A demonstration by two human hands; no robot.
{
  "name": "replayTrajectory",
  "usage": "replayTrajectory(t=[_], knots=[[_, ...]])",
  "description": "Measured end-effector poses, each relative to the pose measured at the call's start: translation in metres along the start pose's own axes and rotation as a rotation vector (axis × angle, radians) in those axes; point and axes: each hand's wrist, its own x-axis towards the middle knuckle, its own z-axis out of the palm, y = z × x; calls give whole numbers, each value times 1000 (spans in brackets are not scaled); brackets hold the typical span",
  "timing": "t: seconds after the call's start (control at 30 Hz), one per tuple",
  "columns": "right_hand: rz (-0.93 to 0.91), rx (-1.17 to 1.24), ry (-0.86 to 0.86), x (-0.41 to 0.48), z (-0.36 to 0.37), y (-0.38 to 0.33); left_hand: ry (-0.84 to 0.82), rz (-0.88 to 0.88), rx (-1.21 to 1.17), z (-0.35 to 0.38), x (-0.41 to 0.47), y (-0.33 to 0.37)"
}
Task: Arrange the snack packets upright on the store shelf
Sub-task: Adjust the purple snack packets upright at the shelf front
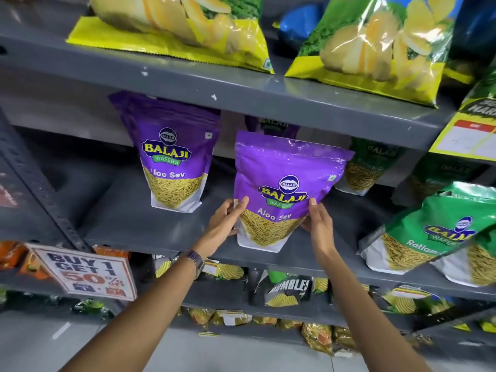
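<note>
A purple Aloo Sev packet [284, 167] stands upright near the front edge of the grey middle shelf [150, 226]. My left hand [224, 224] grips its lower left side, thumb on the front. My right hand [319, 224] holds its lower right side. Further left and deeper on the same shelf stands a row of purple Aloo Sev packets [171, 154], upright. Another purple packet [271, 124] shows behind the held one, mostly hidden.
Green Ratlami Sev packets [429, 232] stand to the right, more [370, 165] behind them. Yellow chip bags [182, 25] lie on the upper shelf. A "Buy 1 Get 1" sign [86, 272] hangs at the lower left. Lower shelves hold mixed snack packets [287, 291].
</note>
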Motion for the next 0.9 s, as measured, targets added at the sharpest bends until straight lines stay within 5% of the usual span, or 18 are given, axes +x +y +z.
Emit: replayTrajectory(t=[0.3, 0.37, 0.47, 0.57, 0.67, 0.77, 0.9], knots=[[70, -38, 54, -22, 1, -7, -30, -31, -36, 0, -19, 2], [-26, -100, 242, -27, 7, -5, -15, -22, -58, 1, -20, 3], [-369, -214, 607, -57, 24, -3, 262, 165, -130, -5, -28, 0], [-684, -534, 198, -94, 57, 19, 616, 430, -178, -34, -38, -2], [-679, -691, -333, -99, 104, 32, 901, 517, -169, -83, -33, 1], [-415, -629, -411, -71, 154, 28, 922, 429, -119, -132, -16, 5], [-79, -236, -234, -17, 204, 8, 693, 177, 30, -178, 6, 4]])
